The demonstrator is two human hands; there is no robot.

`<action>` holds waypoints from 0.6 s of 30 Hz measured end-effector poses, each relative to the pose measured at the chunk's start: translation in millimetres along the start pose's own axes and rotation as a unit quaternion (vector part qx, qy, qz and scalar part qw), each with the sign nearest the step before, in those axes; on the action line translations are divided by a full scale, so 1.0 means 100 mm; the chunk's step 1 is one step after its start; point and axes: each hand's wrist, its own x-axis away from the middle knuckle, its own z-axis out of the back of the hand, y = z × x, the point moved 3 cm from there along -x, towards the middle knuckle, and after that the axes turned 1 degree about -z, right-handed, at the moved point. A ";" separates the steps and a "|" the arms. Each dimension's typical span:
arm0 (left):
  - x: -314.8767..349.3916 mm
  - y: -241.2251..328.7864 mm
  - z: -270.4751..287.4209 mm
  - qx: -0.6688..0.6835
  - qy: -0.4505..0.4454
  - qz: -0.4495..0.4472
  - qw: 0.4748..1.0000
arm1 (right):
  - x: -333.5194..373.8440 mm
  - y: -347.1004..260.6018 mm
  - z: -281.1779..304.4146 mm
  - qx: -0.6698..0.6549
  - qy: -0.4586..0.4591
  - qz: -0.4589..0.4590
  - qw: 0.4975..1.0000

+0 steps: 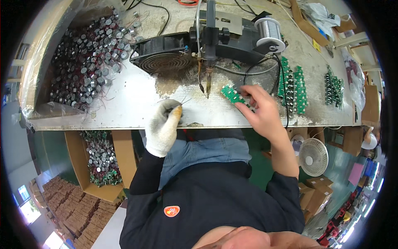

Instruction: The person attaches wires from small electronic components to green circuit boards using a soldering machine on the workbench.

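Note:
My left hand [162, 128], in a white glove with a stained thumb tip, is closed near the table's front edge. Thin wires [185, 100] stick out between its thumb and forefinger; whatever else lies in the palm is hidden. My bare right hand [262, 108] grips a small green circuit board [232, 94] by its right end, fingers and thumb on either side. Just left of that board, the soldering iron tip [208, 89] points down from its stand, with a thin feed tube [200, 79] beside it. The board and the tip appear apart.
Many small round metal motors [89, 62] with wires fill a plastic-lined box at left. A black fan [163, 56] and a solder wire spool [269, 33] flank the soldering stand. Green board strips [292, 87] lie at right. Below stands a carton [122, 153] with wired boards.

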 end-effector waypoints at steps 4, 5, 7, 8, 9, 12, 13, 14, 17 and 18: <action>-0.04 0.00 -0.04 -0.054 -0.024 0.020 0.998 | -0.05 0.02 -0.14 -0.020 -0.065 0.024 0.997; -0.05 0.04 -0.04 -0.077 -0.028 0.013 0.997 | -0.05 0.01 -0.14 -0.023 -0.070 0.024 0.997; -0.05 0.03 -0.06 -0.073 -0.027 0.031 0.997 | -0.03 0.01 -0.16 -0.022 -0.105 -0.010 0.994; -0.04 0.03 -0.07 -0.072 -0.025 0.035 0.997 | 0.01 0.01 -0.20 -0.022 -0.109 -0.011 0.994; -0.05 0.05 -0.09 -0.082 -0.028 0.042 0.995 | 0.05 0.03 -0.26 -0.155 -0.080 -0.069 0.982; -0.04 0.09 -0.18 -0.088 -0.041 0.042 0.994 | 0.17 0.04 -0.45 -0.369 -0.038 -0.138 0.918; -0.04 0.10 -0.21 -0.088 -0.048 0.030 0.994 | 0.19 0.04 -0.49 -0.402 -0.043 -0.153 0.902; -0.04 0.10 -0.22 -0.086 -0.051 0.033 0.994 | 0.19 0.05 -0.53 -0.404 -0.053 -0.158 0.900; -0.05 0.02 -0.29 -0.024 -0.084 0.100 0.991 | 0.20 -0.02 -0.61 -0.429 -0.056 -0.169 0.885; -0.06 0.00 -0.31 -0.006 -0.089 0.067 0.994 | 0.20 -0.04 -0.62 -0.427 -0.055 -0.172 0.886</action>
